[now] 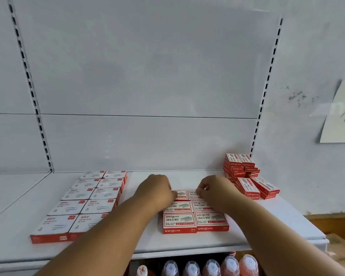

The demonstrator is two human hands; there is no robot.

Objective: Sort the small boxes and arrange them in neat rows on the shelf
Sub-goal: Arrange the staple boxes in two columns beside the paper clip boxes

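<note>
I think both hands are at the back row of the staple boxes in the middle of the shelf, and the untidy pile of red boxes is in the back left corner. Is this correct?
Not quite. The head view shows the untidy pile of red boxes in the back right corner, not the left. The rest holds: the left hand and right hand are at the back row of the staple boxes in the middle of the shelf.

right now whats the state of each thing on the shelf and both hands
paper clip boxes: flat, two neat columns
staple box rows: flat, two columns, partly built
staple box pile: stacked untidily, unsorted
left hand: curled on back left staple box
right hand: pinching back right staple box
</note>
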